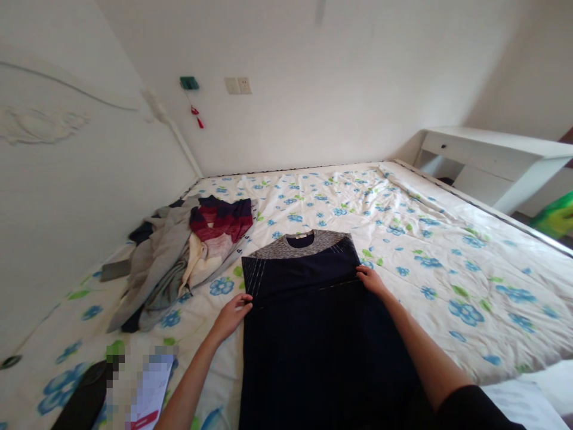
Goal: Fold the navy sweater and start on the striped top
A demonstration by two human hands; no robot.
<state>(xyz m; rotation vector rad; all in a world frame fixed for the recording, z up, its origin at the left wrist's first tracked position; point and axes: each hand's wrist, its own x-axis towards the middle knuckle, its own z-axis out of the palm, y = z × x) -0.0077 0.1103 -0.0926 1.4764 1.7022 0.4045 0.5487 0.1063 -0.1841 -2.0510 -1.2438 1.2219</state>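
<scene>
Shirt (308, 334): navy, almost black, laid fairly flat from the center to the bottom edge of the frame
Collar (301, 249): round, gray, toward the top of the frame, pale label inside
Shoulders (271, 247): mottled gray
Upper corners: thin white slanting lines at both 2
Chest: 1 crosswise edge, slightly rumpled
Hem: out of frame

Near end of the dark sweater (308, 328) cut off from my view
I can't read its collar label (301, 237); pixelation masks part of a pale flat thing (153, 388) at near left, overlaps hide much of the clothes heap (172, 242) on the left, and the right edge crops a green-and-yellow thing (555, 217).
</scene>
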